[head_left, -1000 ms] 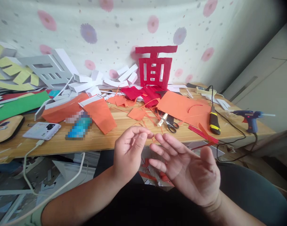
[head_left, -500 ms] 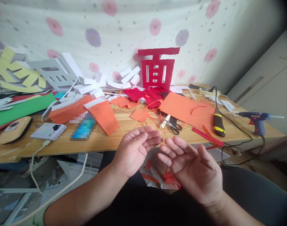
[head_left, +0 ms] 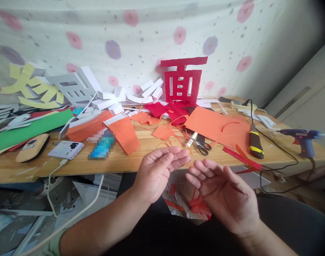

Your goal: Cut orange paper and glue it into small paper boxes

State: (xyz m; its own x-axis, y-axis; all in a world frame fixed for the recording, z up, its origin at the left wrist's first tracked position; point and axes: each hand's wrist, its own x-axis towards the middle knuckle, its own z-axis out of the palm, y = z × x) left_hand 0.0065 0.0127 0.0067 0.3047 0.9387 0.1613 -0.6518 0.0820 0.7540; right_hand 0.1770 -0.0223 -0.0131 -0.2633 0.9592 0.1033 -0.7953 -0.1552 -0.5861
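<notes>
Below the near edge of the wooden table (head_left: 130, 161), both hands hang in the air over the lap, palms turned up and inward, empty. Left hand (head_left: 158, 174): fingers loosely curled, half spread, tips pointing right, holding nothing. Right hand (head_left: 226, 193): fingers spread fairly wide, slightly bent, holding nothing. The two sets of fingertips sit just beside each other, not touching.

Under the hands, on the floor, red paper scraps (head_left: 196, 206); the right hand's fingers overlap them in view, contact cannot be told.

On the table just far of the hands: scissors (head_left: 202, 145) with a white glue stick (head_left: 191, 139) lying beside them, thin orange strips around both. Large orange sheet (head_left: 218, 126) right of centre, yellow-and-black utility knife (head_left: 255, 142) at its right edge, red strips (head_left: 239, 156) near the table edge. Blue glue gun (head_left: 302, 138) far right, cord hanging off the edge. Left of centre: folded orange paper piece (head_left: 123, 133), blurred blue item (head_left: 102, 145), white phone (head_left: 66, 149) with a cable attached, green sheet (head_left: 26, 129). Against the flowered wall: red cut-out character (head_left: 182, 80), grey cut-out (head_left: 71, 87), yellow cut-out (head_left: 34, 87), white foam offcuts (head_left: 117, 97).
</notes>
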